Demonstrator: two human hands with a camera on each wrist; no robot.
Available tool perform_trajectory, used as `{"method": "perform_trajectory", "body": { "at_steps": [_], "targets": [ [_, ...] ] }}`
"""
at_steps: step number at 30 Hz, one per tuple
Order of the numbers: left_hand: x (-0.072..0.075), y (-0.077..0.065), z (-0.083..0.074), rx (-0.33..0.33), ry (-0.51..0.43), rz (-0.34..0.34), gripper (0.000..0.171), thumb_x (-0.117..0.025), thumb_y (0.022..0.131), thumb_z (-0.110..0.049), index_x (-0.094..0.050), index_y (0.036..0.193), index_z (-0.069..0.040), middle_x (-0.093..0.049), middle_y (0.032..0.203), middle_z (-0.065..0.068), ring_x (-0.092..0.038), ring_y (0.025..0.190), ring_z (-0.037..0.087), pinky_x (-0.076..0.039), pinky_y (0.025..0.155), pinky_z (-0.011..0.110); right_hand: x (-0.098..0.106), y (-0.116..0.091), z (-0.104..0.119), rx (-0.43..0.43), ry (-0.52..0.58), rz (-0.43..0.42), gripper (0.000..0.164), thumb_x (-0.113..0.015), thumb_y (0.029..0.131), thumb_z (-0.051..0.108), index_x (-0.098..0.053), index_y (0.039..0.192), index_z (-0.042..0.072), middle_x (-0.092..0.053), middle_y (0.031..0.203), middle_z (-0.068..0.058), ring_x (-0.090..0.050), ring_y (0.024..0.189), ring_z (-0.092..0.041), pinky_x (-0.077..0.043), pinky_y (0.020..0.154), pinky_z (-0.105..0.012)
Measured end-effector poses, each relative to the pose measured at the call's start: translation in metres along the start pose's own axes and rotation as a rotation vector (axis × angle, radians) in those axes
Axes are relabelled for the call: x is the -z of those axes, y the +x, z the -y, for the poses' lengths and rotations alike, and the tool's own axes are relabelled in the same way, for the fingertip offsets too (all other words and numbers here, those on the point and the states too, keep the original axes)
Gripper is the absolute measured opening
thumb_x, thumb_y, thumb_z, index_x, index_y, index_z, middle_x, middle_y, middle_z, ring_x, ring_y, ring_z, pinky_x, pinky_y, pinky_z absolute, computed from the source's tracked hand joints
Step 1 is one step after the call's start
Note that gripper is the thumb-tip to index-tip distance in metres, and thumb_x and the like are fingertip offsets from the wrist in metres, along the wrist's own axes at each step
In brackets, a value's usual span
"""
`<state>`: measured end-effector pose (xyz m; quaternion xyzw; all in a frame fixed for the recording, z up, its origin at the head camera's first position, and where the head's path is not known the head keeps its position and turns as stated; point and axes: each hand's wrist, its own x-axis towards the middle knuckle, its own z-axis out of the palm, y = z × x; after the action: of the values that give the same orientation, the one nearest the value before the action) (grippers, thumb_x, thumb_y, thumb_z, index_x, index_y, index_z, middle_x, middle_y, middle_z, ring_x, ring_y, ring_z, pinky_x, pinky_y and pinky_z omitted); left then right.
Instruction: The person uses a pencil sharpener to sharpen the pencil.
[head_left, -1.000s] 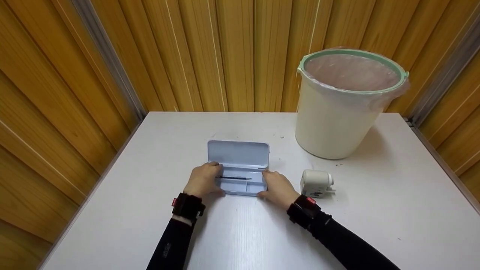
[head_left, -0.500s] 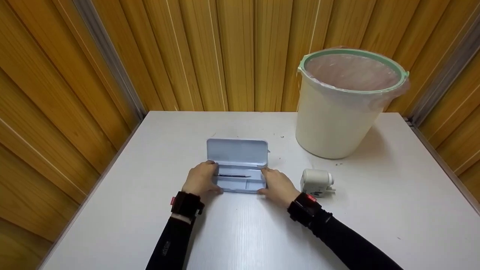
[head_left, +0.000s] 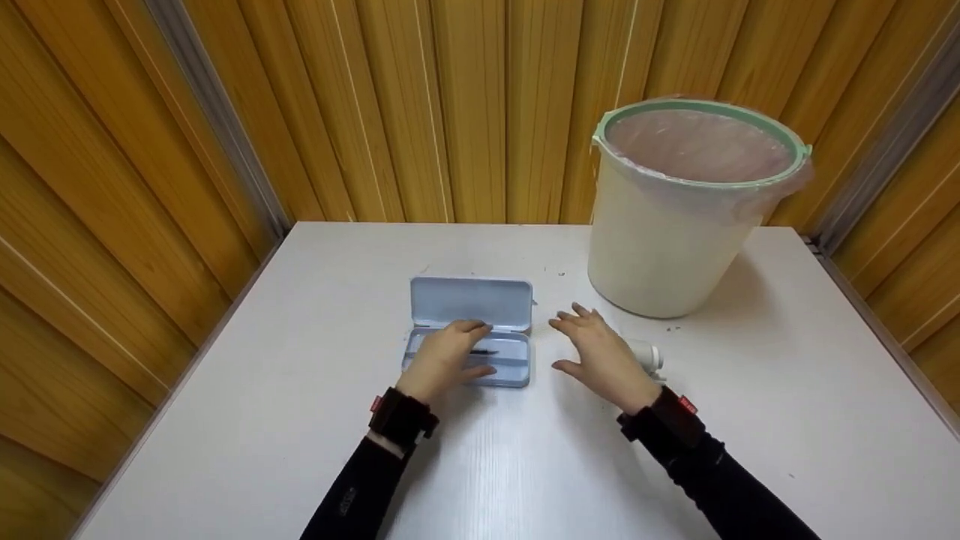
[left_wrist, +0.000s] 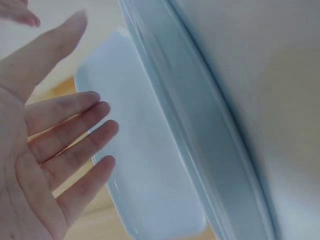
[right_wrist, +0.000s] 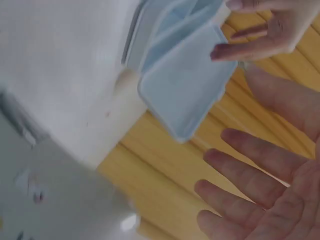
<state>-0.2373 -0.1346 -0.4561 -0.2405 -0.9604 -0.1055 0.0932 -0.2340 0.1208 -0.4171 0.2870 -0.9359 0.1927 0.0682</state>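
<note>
A light blue pencil case [head_left: 514, 371] lies on the table with its lid [head_left: 471, 300] raised at the back. Inside it rests a dark pencil [head_left: 486, 352], partly hidden by my left hand [head_left: 442, 362]. That hand hovers over the case's left side, its fingers extended and holding nothing, as the left wrist view also shows. To the right of the case, my right hand [head_left: 609, 364] is in the air with its fingers spread and nothing in them. Behind it, partly covered, stands a white crank pencil sharpener [head_left: 646, 352], blurred at the lower left of the right wrist view.
A tall cream bin [head_left: 667, 247] with a green rim and a pinkish liner stands at the back right of the white table [head_left: 480, 465]. Yellow wood-look panels [head_left: 472, 112] close off the back and both sides. A few small dark specks dot the tabletop.
Both hands have let go of the case's two ends. My left hand has moved right, over the case; my right hand has moved right, in front of the sharpener. The case was pushed slightly back earlier.
</note>
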Motion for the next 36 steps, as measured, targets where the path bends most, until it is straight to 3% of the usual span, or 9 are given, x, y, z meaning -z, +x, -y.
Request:
{"method": "perform_trajectory", "body": {
  "at_steps": [3, 8, 14, 22, 31, 36],
  "targets": [
    [-0.007, 0.007, -0.017, -0.059, -0.047, -0.002, 0.066, -0.076, 0.082, -0.042, -0.058, 0.135, -0.007, -0.062, 0.135, 0.010, -0.061, 0.121, 0.026, -0.053, 0.099, 0.038, 0.016, -0.004, -0.013, -0.075, 0.023, 0.056, 0.059, -0.082, 0.077, 0.011, -0.059, 0.129, -0.004, -0.061, 0.132, -0.023, -0.048, 0.132, -0.045, -0.036, 0.112, -0.057],
    [-0.020, 0.021, -0.048, -0.098, -0.111, 0.017, 0.065, -0.074, 0.085, -0.041, -0.056, 0.138, -0.008, -0.061, 0.136, 0.009, -0.060, 0.124, 0.024, -0.051, 0.101, 0.035, 0.035, -0.011, -0.037, -0.203, 0.061, 0.175, 0.062, -0.082, 0.073, 0.010, -0.060, 0.130, -0.003, -0.062, 0.130, -0.023, -0.054, 0.123, -0.044, -0.044, 0.103, -0.056],
    [-0.031, 0.036, -0.070, -0.104, -0.119, 0.029, 0.062, -0.073, 0.087, -0.040, -0.056, 0.138, -0.009, -0.062, 0.135, 0.007, -0.060, 0.123, 0.021, -0.051, 0.102, 0.031, 0.035, -0.019, -0.056, -0.218, 0.075, 0.171, 0.057, -0.078, 0.068, 0.003, -0.064, 0.122, -0.005, -0.067, 0.119, -0.022, -0.059, 0.110, -0.040, -0.047, 0.096, -0.055],
    [-0.036, 0.041, -0.077, -0.108, -0.105, 0.031, 0.060, -0.074, 0.086, -0.039, -0.058, 0.136, -0.010, -0.063, 0.134, 0.005, -0.062, 0.122, 0.019, -0.052, 0.100, 0.030, 0.022, -0.020, -0.061, -0.236, 0.123, 0.144, 0.047, -0.080, 0.067, -0.007, -0.066, 0.112, -0.007, -0.069, 0.111, -0.023, -0.064, 0.101, -0.038, -0.051, 0.091, -0.056],
    [-0.033, 0.038, -0.077, -0.110, -0.097, 0.009, 0.059, -0.073, 0.087, -0.040, -0.058, 0.136, -0.011, -0.064, 0.133, 0.004, -0.063, 0.119, 0.020, -0.054, 0.096, 0.032, 0.024, -0.019, -0.062, -0.209, 0.116, 0.134, 0.043, -0.079, 0.067, -0.006, -0.068, 0.109, -0.006, -0.071, 0.106, -0.021, -0.065, 0.098, -0.035, -0.051, 0.089, -0.054],
    [-0.029, 0.037, -0.078, -0.112, -0.083, -0.020, 0.059, -0.073, 0.086, -0.041, -0.059, 0.135, -0.012, -0.065, 0.131, 0.003, -0.064, 0.119, 0.019, -0.055, 0.093, 0.033, 0.026, -0.022, -0.061, -0.197, 0.122, 0.088, 0.042, -0.079, 0.069, -0.005, -0.067, 0.110, -0.006, -0.071, 0.106, -0.020, -0.064, 0.097, -0.035, -0.051, 0.086, -0.054]
  ]
}}
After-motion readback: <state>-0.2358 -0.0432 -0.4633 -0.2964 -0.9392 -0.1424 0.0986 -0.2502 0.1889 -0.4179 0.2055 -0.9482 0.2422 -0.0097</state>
